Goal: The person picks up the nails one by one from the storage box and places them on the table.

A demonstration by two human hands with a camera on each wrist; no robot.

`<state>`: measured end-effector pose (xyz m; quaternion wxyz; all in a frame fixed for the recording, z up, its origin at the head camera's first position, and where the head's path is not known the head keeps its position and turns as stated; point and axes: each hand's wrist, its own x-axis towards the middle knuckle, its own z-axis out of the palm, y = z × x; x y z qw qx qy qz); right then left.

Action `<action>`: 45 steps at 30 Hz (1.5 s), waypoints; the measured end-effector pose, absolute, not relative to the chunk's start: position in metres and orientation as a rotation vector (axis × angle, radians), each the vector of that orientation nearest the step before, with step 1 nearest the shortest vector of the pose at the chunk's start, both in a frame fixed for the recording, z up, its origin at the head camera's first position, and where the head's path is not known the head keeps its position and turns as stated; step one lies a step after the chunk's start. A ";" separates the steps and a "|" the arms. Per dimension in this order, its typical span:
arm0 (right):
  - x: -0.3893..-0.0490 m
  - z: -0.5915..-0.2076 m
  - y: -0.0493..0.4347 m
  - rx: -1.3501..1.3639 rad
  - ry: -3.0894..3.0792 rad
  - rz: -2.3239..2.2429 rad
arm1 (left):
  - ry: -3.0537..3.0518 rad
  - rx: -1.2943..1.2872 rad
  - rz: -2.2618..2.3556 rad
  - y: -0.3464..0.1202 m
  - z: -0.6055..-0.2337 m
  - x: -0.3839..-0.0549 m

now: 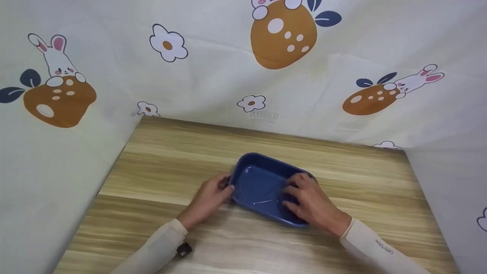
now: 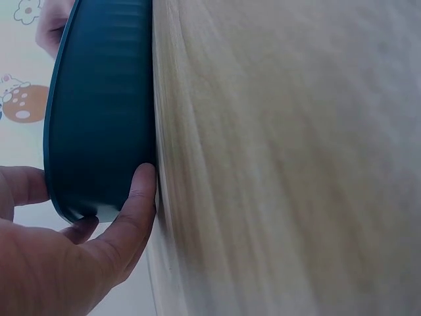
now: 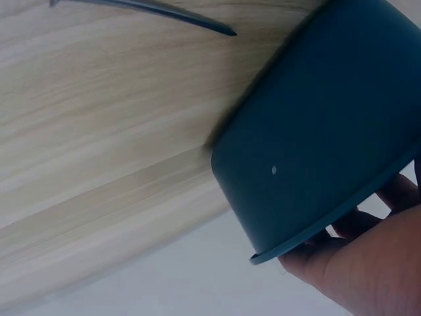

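The blue bin (image 1: 253, 182) sits on the bench (image 1: 163, 167), a little off the middle of the head view toward five o'clock; it looks like thin moulded plastic, so I'd expect it to be light, fairly stiff and apt to slide if pushed from one end. Its rim and end wall give the best hold. The silver nail (image 1: 262, 202) lies on the bin's floor toward seven o'clock, with a thin dark nail (image 1: 271, 189) near the middle; both should be rigid and light but awkward to lift off a smooth floor, best pinched at mid-shank, clear of any point. A loose nail (image 3: 158, 10) lies on the bench, at ten o'clock from the bin in the right wrist view. The left hand (image 1: 211, 193) grips the bin at nine o'clock, its thumb at the rim and other fingers spread along the outer wall, the forearm coming in from seven o'clock. The right hand (image 1: 314, 198) arches over the rim at three o'clock, forearm from five, its fingers bent down inside and thumb apart; whether they pinch anything I cannot tell.
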<state>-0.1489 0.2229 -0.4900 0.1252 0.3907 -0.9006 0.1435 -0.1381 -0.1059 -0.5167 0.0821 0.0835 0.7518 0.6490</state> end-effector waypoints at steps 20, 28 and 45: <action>-0.152 -0.497 0.200 1.238 -2.675 0.379 | 2.273 0.230 1.910 -0.105 -0.517 -0.138; -0.155 -0.496 0.192 1.276 -2.700 0.334 | 2.302 0.233 1.885 -0.105 -0.517 -0.138; -0.157 -0.501 0.183 1.321 -2.685 0.348 | 2.298 0.278 1.895 -0.105 -0.517 -0.139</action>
